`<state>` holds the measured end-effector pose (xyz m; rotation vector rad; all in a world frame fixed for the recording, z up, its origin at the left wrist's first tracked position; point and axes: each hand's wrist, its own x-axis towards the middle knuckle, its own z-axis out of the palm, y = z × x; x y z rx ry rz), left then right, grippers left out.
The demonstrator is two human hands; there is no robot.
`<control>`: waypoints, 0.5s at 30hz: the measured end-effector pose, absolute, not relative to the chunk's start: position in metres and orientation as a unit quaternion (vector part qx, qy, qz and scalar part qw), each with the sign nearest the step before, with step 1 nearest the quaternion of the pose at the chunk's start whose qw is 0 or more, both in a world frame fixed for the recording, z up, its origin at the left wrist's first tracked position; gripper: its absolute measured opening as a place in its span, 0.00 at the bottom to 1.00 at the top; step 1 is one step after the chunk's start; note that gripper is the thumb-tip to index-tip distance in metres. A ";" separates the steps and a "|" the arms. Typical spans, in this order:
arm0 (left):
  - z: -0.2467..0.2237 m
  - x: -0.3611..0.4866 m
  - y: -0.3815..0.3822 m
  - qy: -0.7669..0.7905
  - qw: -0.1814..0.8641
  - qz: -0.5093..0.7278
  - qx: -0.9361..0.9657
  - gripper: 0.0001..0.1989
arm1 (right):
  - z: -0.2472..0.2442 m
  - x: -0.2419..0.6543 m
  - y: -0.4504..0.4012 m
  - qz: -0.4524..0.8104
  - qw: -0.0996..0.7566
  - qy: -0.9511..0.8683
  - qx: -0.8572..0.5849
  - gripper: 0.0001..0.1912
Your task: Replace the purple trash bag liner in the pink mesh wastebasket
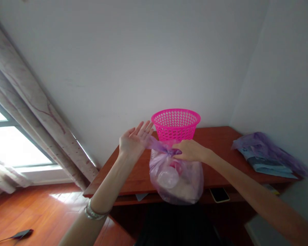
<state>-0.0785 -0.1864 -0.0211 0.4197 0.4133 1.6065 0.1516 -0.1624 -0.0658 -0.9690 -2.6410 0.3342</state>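
Purple bag (184, 186): knotted, bulging over the desk's (136, 171) front edge.
Right hand (188, 150): curled closed on the bag's knotted top.
Left hand (136, 138): wide open, palm up, beside its loose end.
Folded cloth (270, 169): near the right front corner.
Pink basket (176, 131): towards the back edge.

No text, label, brand, number or sign can be read on the purple bag (176, 181), on the pink basket (176, 132) at its twelve o'clock, or on the dark-screened phone (220, 195) at its four o'clock.
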 end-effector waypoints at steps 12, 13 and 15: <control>-0.114 -0.180 -0.235 0.232 0.596 0.763 0.089 0.30 | -0.036 0.246 -0.182 0.294 0.265 -0.811 -0.430 0.16; -0.124 -0.186 -0.238 0.242 0.593 0.764 0.077 0.30 | -0.036 0.258 -0.178 0.317 0.297 -0.782 -0.447 0.18; -0.144 -0.193 -0.243 0.261 0.589 0.763 0.053 0.31 | -0.034 0.278 -0.168 0.329 0.371 -0.731 -0.468 0.22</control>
